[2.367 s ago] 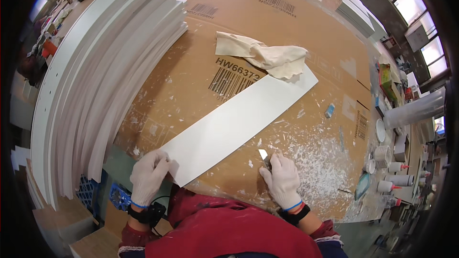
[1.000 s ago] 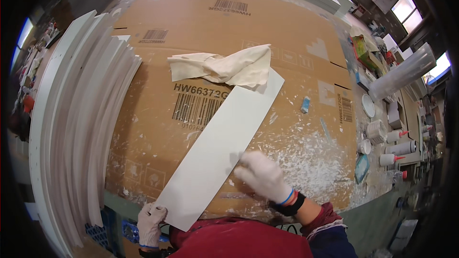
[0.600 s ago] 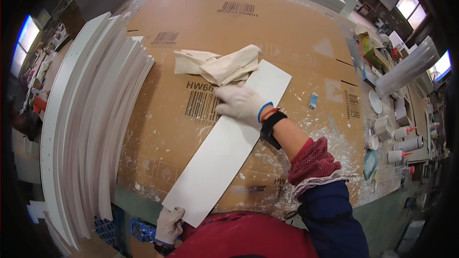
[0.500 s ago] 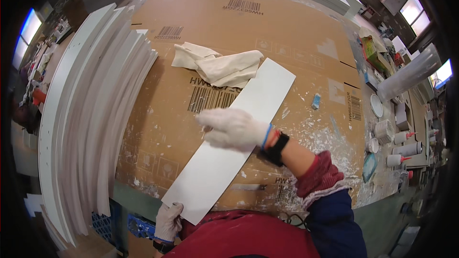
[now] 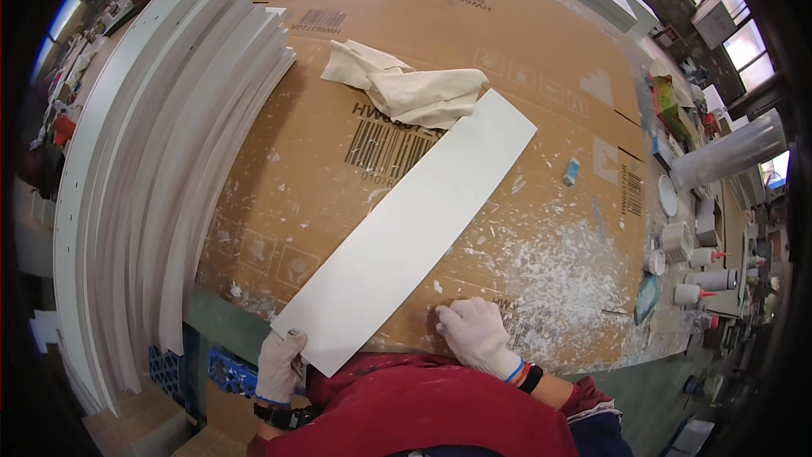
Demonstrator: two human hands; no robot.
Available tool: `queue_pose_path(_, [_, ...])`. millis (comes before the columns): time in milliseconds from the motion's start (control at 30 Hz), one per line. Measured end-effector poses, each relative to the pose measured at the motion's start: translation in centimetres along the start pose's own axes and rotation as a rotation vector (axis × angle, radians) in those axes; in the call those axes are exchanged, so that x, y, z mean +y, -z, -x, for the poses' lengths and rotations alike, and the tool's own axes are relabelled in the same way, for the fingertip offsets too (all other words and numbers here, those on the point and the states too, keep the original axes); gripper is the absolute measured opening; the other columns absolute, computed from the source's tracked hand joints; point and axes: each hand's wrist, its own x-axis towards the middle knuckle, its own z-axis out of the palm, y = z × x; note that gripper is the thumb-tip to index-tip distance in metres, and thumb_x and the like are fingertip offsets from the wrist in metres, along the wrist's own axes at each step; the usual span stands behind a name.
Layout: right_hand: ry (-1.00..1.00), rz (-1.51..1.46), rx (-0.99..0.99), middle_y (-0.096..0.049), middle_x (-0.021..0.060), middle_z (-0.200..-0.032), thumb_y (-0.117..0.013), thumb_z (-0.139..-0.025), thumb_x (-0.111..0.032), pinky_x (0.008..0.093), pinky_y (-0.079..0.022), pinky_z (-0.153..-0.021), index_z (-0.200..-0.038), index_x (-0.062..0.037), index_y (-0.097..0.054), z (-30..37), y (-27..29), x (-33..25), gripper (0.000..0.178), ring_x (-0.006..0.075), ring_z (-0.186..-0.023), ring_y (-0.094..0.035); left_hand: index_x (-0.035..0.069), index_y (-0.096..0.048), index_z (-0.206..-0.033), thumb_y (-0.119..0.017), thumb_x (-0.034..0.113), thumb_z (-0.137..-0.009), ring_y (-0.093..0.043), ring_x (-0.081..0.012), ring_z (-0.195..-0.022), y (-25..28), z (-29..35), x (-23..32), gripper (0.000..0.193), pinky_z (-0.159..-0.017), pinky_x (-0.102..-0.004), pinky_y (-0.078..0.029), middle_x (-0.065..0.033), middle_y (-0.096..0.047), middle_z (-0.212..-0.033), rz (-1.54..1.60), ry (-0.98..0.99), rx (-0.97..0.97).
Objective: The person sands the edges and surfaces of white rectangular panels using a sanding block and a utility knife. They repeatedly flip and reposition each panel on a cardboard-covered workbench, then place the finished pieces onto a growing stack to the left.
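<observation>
A long white board (image 5: 414, 228) lies slantwise on the cardboard-covered table (image 5: 507, 59), its near end hanging past the front edge. My left hand (image 5: 282, 362), in a white glove, grips that near end from below. My gloved right hand (image 5: 474, 333) rests with its fingers curled on the cardboard just right of the board, among white flakes; whether it holds a tool cannot be made out. A crumpled beige rag (image 5: 410, 89) lies at the board's far end, touching it.
A tall stack of white boards (image 5: 161, 178) stands on edge along the left. Glue bottles, tubs and a clear cup (image 5: 727, 152) crowd the right edge. White scrapings (image 5: 558, 279) cover the cardboard at the front right. A small blue piece (image 5: 571, 172) lies right of the board.
My right hand reached out along the board toward the rag, then drew back to the near edge beside the board. My left hand kept hold of the board's near end.
</observation>
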Motion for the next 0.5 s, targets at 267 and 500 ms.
queue_pose_path(267, [-0.151,-0.240,-0.487,-0.062,0.0105,-0.085,-0.061,-0.083,-0.022,0.0418,-0.051,-0.071,-0.091,-0.0109,-0.064,-1.2,1.8,0.0,0.014,0.0316,-0.082,-0.063,-0.005,-0.051,-0.124,-0.063,0.017,-0.087,-0.060,-0.0119,-0.086,2.4,0.2,-0.2,0.044,-0.072,-0.0231,-0.048,-0.0055,-0.062,-0.102,-0.044,-0.017,0.023])
queue_pose_path(500, [-0.016,-0.325,-0.114,-0.060,0.0124,-0.085,-0.051,-0.091,-0.015,0.0408,-0.051,-0.070,-0.107,-0.0069,-0.055,-9.1,4.9,1.5,0.019,0.0309,-0.081,-0.063,-0.007,-0.048,-0.123,-0.061,0.012,-0.088,-0.066,-0.0210,-0.090,3.3,0.3,-1.5,0.041,-0.075,-0.0358,-0.058,-0.0126,-0.061,-0.105,0.051,0.105,0.182])
